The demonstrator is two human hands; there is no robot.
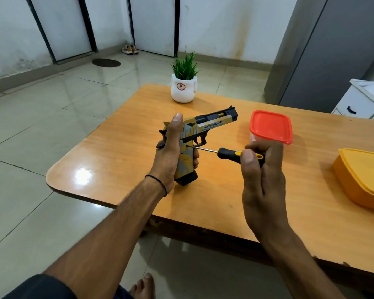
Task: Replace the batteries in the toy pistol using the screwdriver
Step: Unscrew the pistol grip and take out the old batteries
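Head cam: right hand pinches the screwdriver, tip on a grip screw, coming in from 3 o'clock. Left hand wraps the pistol, held upright mid-table. Early days I reckon: cover on, no batteries visible, unscrewing and swap left.

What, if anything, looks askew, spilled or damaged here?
Nothing stands out. The left hand grips the toy pistol, the right hand holds the screwdriver against its grip, and the plant pot stands upright.
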